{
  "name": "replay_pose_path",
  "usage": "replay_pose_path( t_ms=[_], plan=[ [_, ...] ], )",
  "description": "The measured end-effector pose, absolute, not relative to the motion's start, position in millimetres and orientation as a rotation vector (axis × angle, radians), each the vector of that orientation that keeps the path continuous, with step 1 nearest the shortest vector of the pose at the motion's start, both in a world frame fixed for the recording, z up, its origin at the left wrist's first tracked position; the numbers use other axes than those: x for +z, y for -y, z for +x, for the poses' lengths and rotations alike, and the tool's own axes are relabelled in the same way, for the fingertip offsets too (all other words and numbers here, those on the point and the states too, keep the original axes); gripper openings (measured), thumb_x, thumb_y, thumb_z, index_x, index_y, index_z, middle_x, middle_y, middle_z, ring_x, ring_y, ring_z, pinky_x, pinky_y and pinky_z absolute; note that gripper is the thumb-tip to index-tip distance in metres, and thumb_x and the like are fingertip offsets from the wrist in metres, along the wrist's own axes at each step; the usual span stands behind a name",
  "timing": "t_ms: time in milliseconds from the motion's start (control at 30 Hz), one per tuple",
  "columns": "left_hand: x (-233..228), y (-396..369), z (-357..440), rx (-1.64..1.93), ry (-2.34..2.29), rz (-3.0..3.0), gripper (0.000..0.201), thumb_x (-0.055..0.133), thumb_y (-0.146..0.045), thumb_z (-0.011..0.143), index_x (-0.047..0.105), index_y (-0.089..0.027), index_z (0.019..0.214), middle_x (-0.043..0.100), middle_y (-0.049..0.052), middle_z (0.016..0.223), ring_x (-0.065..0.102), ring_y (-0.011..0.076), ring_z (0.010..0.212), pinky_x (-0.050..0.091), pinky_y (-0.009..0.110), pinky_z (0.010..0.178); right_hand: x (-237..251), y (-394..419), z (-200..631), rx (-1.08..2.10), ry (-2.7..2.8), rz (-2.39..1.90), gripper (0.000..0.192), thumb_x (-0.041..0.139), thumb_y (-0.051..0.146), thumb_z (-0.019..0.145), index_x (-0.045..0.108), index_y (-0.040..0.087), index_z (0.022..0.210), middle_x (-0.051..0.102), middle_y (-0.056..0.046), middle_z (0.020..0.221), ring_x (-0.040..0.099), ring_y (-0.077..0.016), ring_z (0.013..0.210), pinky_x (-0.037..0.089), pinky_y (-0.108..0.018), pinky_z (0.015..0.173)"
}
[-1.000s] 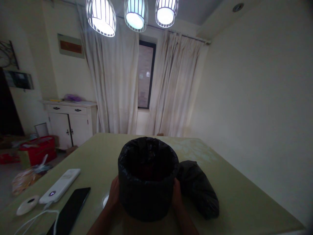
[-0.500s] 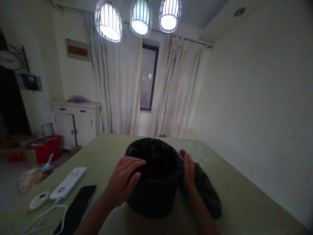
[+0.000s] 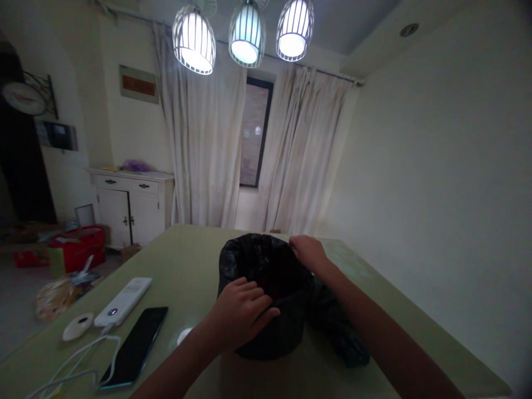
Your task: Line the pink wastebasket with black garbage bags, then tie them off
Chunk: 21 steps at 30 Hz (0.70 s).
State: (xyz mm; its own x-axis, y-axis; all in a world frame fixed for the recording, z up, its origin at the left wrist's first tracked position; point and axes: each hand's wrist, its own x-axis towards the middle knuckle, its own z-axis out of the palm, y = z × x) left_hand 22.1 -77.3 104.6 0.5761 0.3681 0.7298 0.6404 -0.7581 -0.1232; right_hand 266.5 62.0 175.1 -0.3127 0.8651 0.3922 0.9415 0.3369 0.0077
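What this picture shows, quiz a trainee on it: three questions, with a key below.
1. Which hand is at the far right of the rim of the black bin? A) left hand; B) right hand.
2. True or false: the phone lies to the right of the bin.
3. How many lit lamps hang overhead?

Key: 1 B; 2 false, the phone lies to its left; 3 three.
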Motion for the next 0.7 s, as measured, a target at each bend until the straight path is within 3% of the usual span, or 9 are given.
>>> replay_pose_path(
  t_ms=[100, 267, 433, 533, 700],
  plan=[
    [102, 77, 30, -1.045, 0.772, -2.335, 0.040, 0.051, -0.034, 0.115, 0.067, -0.024, 0.079, 0.068, 0.001, 0.067, 0.061, 0.0190, 0.064, 0.038, 0.039, 0.066, 197, -50, 246, -0.261, 2.235, -1.460, 0.019, 0.061, 0.016, 0.101, 0.080, 0.020, 0.102, 0.081, -0.012, 0.105, 0.072, -0.0243, 0.094, 0.043, -0.032, 0.077],
    [103, 75, 36, -1.085, 0.694, -2.230, 0.041, 0.056, -0.029, 0.112, 0.062, -0.023, 0.071, 0.064, 0.000, 0.062, 0.060, 0.0174, 0.060, 0.039, 0.039, 0.061, 217, -20, 209, 0.057, 2.222, -0.942, 0.012, 0.061, 0.015, 0.101, 0.071, 0.020, 0.104, 0.077, -0.004, 0.100, 0.070, -0.0186, 0.093, 0.047, -0.029, 0.087],
    [103, 73, 40, -1.184, 0.705, -2.211, 0.042, 0.055, -0.026, 0.111, 0.063, -0.022, 0.071, 0.070, -0.001, 0.066, 0.067, 0.0178, 0.063, 0.049, 0.040, 0.065, 234, 5, 184, -0.018, 2.174, -0.721, 0.015, 0.049, 0.025, 0.109, 0.064, 0.024, 0.109, 0.075, -0.006, 0.105, 0.070, -0.0211, 0.096, 0.048, -0.033, 0.088],
    [103, 73, 42, -1.220, 0.743, -2.237, 0.040, 0.053, -0.028, 0.113, 0.068, -0.021, 0.076, 0.076, 0.001, 0.074, 0.073, 0.0197, 0.072, 0.055, 0.040, 0.071, 247, 4, 178, -0.033, 2.119, -0.745, 0.014, 0.047, 0.029, 0.110, 0.061, 0.025, 0.110, 0.073, -0.004, 0.096, 0.069, -0.0216, 0.089, 0.047, -0.033, 0.085],
    [114, 75, 40, -1.330, 0.786, -2.221, 0.038, 0.047, -0.033, 0.117, 0.071, -0.020, 0.090, 0.075, 0.003, 0.077, 0.071, 0.0210, 0.073, 0.055, 0.038, 0.071, 267, -11, 177, -0.069, 1.904, -0.740, 0.013, 0.046, 0.029, 0.109, 0.058, 0.026, 0.113, 0.071, -0.003, 0.094, 0.069, -0.0218, 0.086, 0.047, -0.034, 0.081]
  ],
)
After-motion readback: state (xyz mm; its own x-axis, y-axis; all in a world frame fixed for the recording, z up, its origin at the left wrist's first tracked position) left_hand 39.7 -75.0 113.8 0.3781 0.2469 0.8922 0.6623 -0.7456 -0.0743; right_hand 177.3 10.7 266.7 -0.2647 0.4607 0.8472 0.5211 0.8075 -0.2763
